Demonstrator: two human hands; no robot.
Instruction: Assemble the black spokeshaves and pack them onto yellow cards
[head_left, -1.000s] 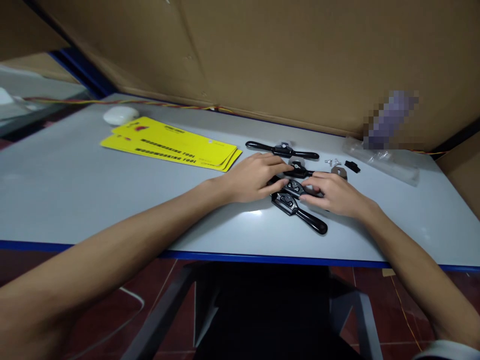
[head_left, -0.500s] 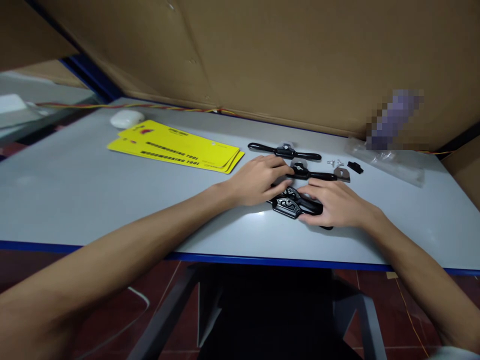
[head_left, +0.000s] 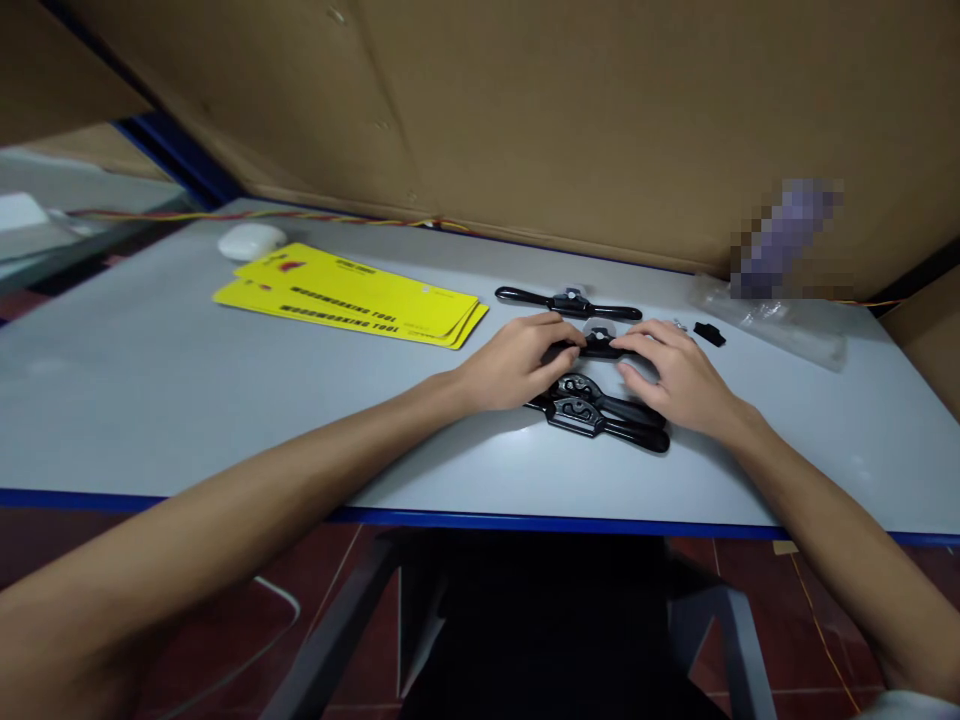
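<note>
Head view: right hand has moved to the second-farthest black tool.

And here's the head camera, looking from above the near side of the table, facing forward and down! Forearms run in from the lower corners, the left hand and right hand close by, around mid-frame. Up top, the brown wall backs the view; down below, floor.
</note>
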